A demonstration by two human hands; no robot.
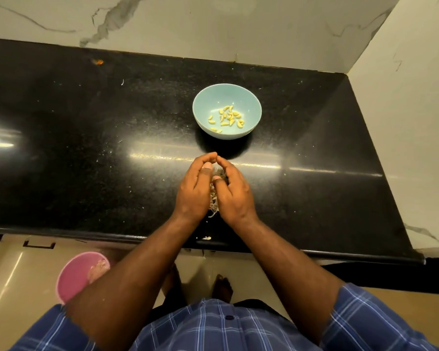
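The garlic skins [214, 198] are lying heaped near the counter's [86, 148] front edge. I'm cupping them with my left hand [193, 191] and right hand [236, 196], fingers curling round the heap, tips meeting. I'm judging this the gathering step. Next I'm needing a tight scoop and lift, likely toward the pink bin [74, 277], not the bowl [203, 102] of cloves [228, 117].

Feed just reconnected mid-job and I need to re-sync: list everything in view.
countertop: one, black, across the view
bowl: one, pale blue, middle of countertop
peeled cloves: about fifteen, yellow, inside bowl
peel scraps: one pile, whitish, between the hands
orange scrap: one, orange, far left of countertop
bin: one, pink, on floor at left
left hand: cupped round peel scraps
right hand: cupped round peel scraps
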